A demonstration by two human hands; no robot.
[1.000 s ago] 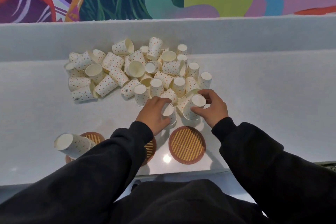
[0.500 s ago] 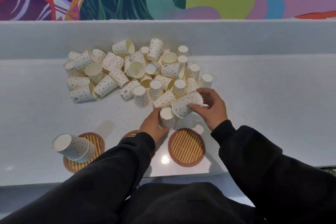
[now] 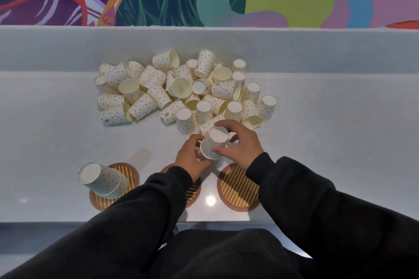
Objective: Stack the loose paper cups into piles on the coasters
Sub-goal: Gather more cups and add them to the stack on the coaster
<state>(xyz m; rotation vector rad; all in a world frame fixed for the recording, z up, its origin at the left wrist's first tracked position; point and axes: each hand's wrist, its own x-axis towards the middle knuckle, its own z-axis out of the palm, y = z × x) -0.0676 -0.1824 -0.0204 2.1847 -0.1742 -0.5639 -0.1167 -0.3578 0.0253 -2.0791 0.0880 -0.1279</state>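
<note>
A heap of loose dotted paper cups [image 3: 181,90] lies on the white counter. Three round striped coasters sit near the front edge. The left coaster [image 3: 129,172] carries an upside-down pile of several nested cups [image 3: 102,180]. My left sleeve half covers the middle coaster [image 3: 192,190], and the right coaster [image 3: 237,190] is bare. Between heap and coasters, both hands meet around upside-down cups [image 3: 214,144]. My right hand [image 3: 240,145] grips the top cup by its side. Fingers of my left hand [image 3: 192,158] close on a cup beneath it, mostly hidden.
The white counter [image 3: 328,142] has a raised back ledge [image 3: 294,50] under a colourful mural. Its front edge runs just below the coasters. My black sleeves fill the lower part of the view.
My right hand has carried its cup left and down over the cup in my left hand. The two separate cups now sit together between both hands.
</note>
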